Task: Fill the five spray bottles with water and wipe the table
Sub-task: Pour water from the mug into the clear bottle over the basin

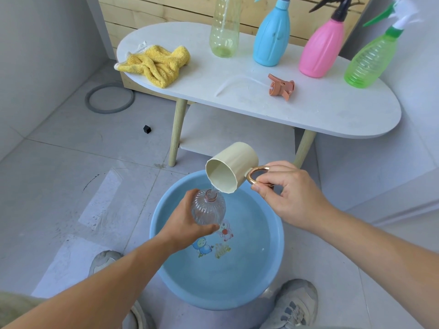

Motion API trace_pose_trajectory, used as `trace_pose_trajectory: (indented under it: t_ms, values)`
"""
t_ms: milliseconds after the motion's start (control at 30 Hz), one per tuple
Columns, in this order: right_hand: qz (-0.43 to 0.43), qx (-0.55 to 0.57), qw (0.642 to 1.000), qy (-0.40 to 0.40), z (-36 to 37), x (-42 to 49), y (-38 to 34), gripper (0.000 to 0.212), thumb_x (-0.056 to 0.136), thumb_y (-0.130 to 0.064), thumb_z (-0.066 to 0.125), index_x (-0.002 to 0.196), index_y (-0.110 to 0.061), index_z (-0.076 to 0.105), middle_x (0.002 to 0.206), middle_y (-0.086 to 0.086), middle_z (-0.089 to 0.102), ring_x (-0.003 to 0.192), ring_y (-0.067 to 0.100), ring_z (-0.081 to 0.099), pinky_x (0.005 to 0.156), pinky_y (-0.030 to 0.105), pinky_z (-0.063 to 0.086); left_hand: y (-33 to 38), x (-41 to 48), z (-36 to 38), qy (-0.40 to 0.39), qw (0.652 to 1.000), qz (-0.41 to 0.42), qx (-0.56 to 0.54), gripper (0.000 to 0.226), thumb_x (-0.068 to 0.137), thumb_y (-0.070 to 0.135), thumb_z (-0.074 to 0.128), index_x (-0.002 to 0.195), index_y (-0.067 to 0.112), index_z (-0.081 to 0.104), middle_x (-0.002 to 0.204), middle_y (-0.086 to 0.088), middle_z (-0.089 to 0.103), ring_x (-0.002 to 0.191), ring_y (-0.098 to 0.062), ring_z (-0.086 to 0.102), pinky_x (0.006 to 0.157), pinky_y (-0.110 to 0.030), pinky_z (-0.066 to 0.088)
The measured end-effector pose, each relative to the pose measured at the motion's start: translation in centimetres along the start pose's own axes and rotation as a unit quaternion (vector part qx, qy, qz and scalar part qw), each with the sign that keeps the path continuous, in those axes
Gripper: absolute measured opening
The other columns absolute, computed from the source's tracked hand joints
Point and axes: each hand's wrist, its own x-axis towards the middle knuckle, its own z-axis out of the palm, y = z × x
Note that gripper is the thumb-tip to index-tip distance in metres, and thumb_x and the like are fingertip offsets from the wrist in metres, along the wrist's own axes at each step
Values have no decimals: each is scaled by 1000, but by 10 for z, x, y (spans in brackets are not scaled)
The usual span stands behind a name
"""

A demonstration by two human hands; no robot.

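Clear spray bottle (208, 210), its cap off, stands upright above a blue basin (281, 236) of water on the floor. The left hand (187, 224) has its grip wrapped round the bottle's lower body. Just to the right, a tilted cream cup (229, 168) pours a thin stream into the bottle's neck. The right hand (287, 188) has its grip pinched on the cup's copper ring handle. On the white tabletop (261, 110) beyond, from left: a crumpled yellow cloth (155, 62), a pale yellow bottle (224, 32), a blue bottle (272, 36), a loose orange spray head (281, 87), a pink bottle (322, 48), a green bottle (370, 60).
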Motion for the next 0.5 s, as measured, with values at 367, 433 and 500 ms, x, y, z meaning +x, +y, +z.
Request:
trace_pose_trajectory:
  t_ms: [367,433,500]
  values:
    - [-12,-26,1000,0,3,0,1,33,90,-36,56,70,-13,67,68,-7,57,98,14,55,86,10,35,7,-4,-1,0,1000,4,-13,82,70,29,92,124,45,33,114,32,51,102,16,53,72,-5,45]
    - [-20,-27,999,-1,3,0,3,36,90,-40,52,71,-14,68,69,-6,59,101,15,55,87,13,37,7,-4,-1,-1,1000,4,-14,82,69,29,92,125,45,34,114,31,51,102,15,54,72,-6,46]
    - [-27,-34,999,-3,3,0,4,38,91,-41,50,71,-14,68,70,-4,60,101,17,55,87,18,40,5,-3,-1,-1,1000,5,-15,83,68,31,93,125,46,34,117,29,53,105,10,56,77,-10,47]
